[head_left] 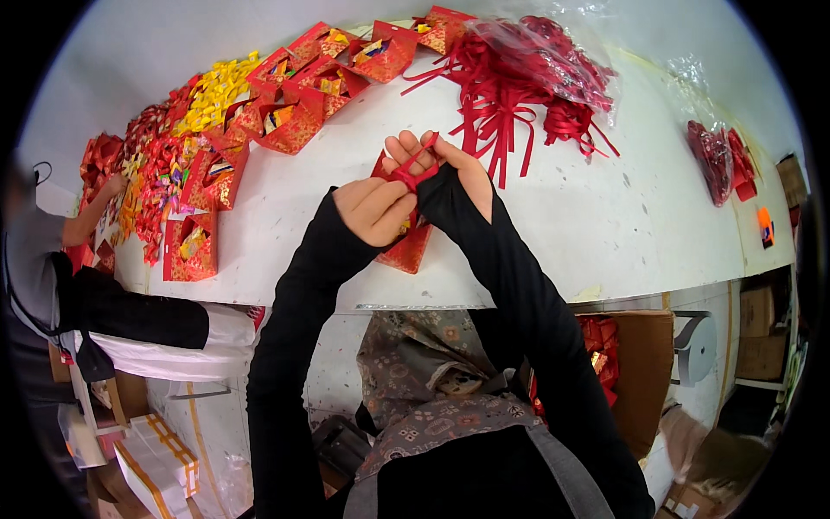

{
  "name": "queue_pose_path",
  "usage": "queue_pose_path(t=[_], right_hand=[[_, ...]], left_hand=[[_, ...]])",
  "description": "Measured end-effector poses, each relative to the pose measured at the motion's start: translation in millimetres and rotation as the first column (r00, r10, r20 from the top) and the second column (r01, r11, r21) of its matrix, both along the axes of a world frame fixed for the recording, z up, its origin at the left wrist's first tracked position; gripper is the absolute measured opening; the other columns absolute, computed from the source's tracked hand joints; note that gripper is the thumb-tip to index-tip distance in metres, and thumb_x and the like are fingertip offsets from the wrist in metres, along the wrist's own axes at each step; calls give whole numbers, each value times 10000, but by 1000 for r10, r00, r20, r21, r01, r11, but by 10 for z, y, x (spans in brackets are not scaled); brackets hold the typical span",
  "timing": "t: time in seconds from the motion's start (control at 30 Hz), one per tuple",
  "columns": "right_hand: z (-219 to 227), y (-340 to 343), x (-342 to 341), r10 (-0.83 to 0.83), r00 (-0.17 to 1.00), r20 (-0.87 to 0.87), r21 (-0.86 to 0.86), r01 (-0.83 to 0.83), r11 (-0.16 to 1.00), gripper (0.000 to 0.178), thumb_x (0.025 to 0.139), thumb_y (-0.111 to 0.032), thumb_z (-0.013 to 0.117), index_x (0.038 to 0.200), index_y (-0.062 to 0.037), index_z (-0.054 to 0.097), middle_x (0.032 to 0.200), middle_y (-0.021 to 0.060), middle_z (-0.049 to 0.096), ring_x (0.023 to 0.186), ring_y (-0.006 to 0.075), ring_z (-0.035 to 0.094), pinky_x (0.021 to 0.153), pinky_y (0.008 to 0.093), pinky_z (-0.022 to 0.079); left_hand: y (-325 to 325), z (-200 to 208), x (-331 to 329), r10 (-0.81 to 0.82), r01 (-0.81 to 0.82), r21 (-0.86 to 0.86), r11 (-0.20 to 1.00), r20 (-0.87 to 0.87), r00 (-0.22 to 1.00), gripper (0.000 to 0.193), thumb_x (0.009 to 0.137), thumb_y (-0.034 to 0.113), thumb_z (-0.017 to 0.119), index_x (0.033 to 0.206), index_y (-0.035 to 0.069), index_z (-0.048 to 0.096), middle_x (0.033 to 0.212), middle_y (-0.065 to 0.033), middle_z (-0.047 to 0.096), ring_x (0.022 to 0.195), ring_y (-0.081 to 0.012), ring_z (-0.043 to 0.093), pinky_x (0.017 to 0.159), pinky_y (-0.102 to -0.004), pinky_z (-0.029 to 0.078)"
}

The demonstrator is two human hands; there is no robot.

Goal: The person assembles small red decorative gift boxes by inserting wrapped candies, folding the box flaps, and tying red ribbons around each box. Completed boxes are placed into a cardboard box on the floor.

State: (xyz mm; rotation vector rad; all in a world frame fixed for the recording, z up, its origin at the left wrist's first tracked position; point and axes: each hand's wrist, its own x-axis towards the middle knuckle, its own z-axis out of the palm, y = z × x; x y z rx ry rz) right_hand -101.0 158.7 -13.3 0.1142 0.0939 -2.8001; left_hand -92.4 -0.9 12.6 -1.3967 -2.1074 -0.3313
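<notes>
A red box with gold pattern (406,253) stands at the near middle of the table, partly hidden under my hands. My left hand (373,210) is closed over it, fingers curled at a red ribbon (418,166). Above the box's right side, my right hand (467,176) pinches the ribbon near the thumb tip, its other fingers bent toward the left hand. The ribbon stretches between the two hands; whether it forms a knot I cannot tell. Something yellow shows in the box beneath the left hand.
Several filled red boxes (294,121) curve along the left and back of the white table (553,233). Yellow packets (216,93) and mixed sweets lie behind them. Red ribbons (497,108) in plastic are heaped at the back right. Another person's hand (114,186) reaches in at left.
</notes>
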Motion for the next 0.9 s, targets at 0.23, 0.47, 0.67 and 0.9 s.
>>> queue_pose_path(t=[0.23, 0.47, 0.67, 0.9], right_hand=[[180, -14, 168, 35, 869, -493, 786, 428, 446, 258, 893, -210, 503, 986, 17, 585, 901, 120, 645, 812, 199, 624, 728, 274, 477], [95, 253, 192, 227, 714, -662, 700, 697, -153, 200, 898, -143, 485, 993, -10, 601, 905, 133, 650, 874, 176, 623, 770, 283, 466], [98, 19, 263, -12, 924, -382, 320, 144, 936, 150, 935, -167, 408, 960, -29, 462, 818, 100, 541, 802, 211, 547, 864, 346, 433], [-68, 681, 252, 37, 901, -433, 612, 264, 745, 153, 939, -203, 409, 903, -60, 451, 551, -56, 261, 425, 43, 227, 388, 213, 165]], left_hand=[[-114, 250, 273, -347, -244, 596, 765, 701, 623, 188, 931, 137, 415, 936, -3, 540, 1012, -185, 616, 954, -272, 589, 854, -381, 454], [-246, 298, -4, -957, -511, 838, 188, 275, 98, 153, 954, 213, 388, 906, 75, 434, 634, 22, 361, 521, -71, 369, 601, -253, 445], [-15, 230, -59, -757, -604, 701, 379, 610, 233, 134, 936, 189, 427, 923, 56, 439, 654, 20, 359, 559, -68, 366, 589, -258, 422], [-1133, -229, -572, -699, -729, 610, 312, 667, 258, 121, 901, 182, 484, 903, 60, 484, 565, 59, 323, 414, -29, 265, 362, -198, 221]])
